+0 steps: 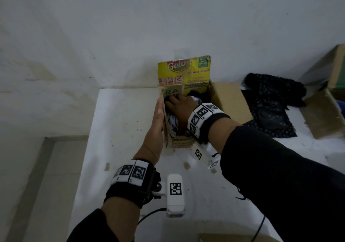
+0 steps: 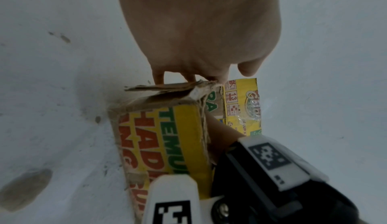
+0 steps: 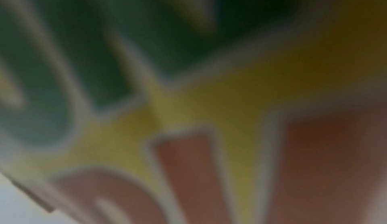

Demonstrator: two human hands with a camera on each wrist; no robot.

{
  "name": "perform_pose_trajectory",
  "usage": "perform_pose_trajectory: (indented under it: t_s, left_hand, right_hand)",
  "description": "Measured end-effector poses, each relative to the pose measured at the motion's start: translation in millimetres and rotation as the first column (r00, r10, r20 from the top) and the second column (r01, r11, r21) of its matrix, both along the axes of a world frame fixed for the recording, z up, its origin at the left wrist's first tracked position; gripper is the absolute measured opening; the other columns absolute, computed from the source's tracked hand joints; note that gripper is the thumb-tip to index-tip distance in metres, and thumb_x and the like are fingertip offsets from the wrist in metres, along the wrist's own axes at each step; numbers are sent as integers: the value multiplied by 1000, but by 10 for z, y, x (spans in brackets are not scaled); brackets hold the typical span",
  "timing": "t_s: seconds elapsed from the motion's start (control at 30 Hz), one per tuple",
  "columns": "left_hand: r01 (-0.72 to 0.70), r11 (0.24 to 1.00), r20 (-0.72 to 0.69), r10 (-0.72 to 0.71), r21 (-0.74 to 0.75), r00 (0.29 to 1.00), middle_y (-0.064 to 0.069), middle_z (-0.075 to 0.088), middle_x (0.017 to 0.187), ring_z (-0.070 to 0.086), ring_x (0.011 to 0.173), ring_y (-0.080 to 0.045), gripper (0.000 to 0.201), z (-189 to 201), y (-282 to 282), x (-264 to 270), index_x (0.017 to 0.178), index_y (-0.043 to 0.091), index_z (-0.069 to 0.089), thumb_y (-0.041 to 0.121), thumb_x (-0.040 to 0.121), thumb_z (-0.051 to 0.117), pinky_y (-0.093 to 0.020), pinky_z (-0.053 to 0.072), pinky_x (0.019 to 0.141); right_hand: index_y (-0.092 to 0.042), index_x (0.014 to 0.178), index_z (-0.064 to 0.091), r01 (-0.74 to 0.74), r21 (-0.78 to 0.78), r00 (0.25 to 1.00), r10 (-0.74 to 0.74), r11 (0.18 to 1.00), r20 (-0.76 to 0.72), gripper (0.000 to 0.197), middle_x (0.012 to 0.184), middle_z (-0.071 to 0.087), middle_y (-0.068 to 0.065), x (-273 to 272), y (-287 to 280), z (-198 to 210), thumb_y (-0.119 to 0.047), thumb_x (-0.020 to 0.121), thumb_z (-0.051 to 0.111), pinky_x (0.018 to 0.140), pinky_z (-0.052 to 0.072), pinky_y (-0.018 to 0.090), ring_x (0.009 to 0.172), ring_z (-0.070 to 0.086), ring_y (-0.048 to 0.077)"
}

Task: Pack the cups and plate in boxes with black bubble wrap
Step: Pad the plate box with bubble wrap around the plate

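Note:
A yellow printed cardboard box [image 1: 183,73] stands open on the white table [image 1: 121,129]. My left hand [image 1: 159,116] lies flat with straight fingers against the box's left wall; in the left wrist view the fingertips [image 2: 159,78] touch the torn flap edge [image 2: 165,87]. My right hand [image 1: 180,104] reaches down into the box over a white, blue-patterned piece of crockery [image 1: 172,121] and black bubble wrap [image 1: 197,94]. Its fingertips are hidden in the dark contents. The right wrist view shows only blurred box print [image 3: 188,95].
More black bubble wrap [image 1: 268,109] lies spread on the table to the right of the box. The box's brown right flap [image 1: 231,101] hangs open toward it. Another cardboard box [image 1: 326,92] sits at the far right. A white wall stands just behind.

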State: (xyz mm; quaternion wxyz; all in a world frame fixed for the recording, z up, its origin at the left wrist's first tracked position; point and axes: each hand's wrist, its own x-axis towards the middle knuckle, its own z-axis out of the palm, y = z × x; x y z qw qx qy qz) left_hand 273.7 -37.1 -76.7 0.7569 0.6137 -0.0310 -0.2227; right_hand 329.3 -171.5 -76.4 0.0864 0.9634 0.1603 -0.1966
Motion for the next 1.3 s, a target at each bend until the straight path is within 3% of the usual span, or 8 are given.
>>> perform_pose_trajectory:
  t_s: [0.23,0.47,0.6,0.73,0.9,1.1,1.2,1.3]
  left_hand:
    - [25,1000,11,-25,15,1000,11,26,153,28,139,-4,48,16,6,1,148,34,18,43,101,17,-27,30,113]
    - [22,999,13,-23,27,1000,14,27,152,29,137,-3,47,89,-28,-17,147,34,20,42,101,19,1,42,85]
    - [15,999,4,-16,50,1000,14,27,152,29,137,-2,47,79,1,-4,146,37,23,46,100,20,-5,40,91]
    - [12,999,1,-12,48,1000,13,29,152,29,137,-4,47,66,3,8,146,37,23,47,100,20,-20,32,107]
    - [29,1000,-44,-29,9,999,8,33,150,37,134,-8,48,104,-3,24,147,33,23,45,100,20,-2,47,78]
    - [8,999,-7,-8,34,1000,8,20,154,25,139,-10,47,164,-6,-17,149,29,14,33,102,17,5,40,77]
    - [12,996,8,-12,91,1000,11,19,155,22,140,-5,46,154,4,-18,148,33,14,37,102,16,0,35,89]
    - [28,992,9,-29,120,1000,13,23,152,28,134,-1,46,242,-19,-49,147,33,19,40,102,17,10,34,73]
  right_hand:
    - [-14,145,21,-11,27,1000,11,1000,-7,108,147,24,13,-74,-42,13,-49,62,79,98,40,49,132,25,38]
    - [-5,141,23,73,198,997,-76,978,10,95,143,23,20,-250,14,6,-25,67,80,87,48,48,114,46,43]
    - [-1,138,30,34,139,999,-37,990,19,65,147,19,21,-293,-17,16,-14,83,62,81,46,43,112,48,39]
    - [-11,149,17,21,118,1000,-21,993,-7,77,155,13,8,-280,-46,-37,-21,86,61,91,44,46,128,33,38]
    - [-19,149,13,70,89,995,-64,994,-72,90,154,14,3,-172,-59,-13,-35,79,69,101,34,53,135,25,36]
    - [-21,147,13,66,84,995,-60,994,-73,103,150,17,3,-105,-57,-57,-42,69,77,99,37,55,132,26,39]
    - [-20,148,14,88,142,994,-78,986,-73,92,152,16,4,-171,-68,-90,-37,77,70,100,38,52,132,26,40]
    - [-18,150,11,144,268,989,-126,953,-82,85,157,7,6,-254,-44,-105,-19,84,64,101,41,49,134,28,41]
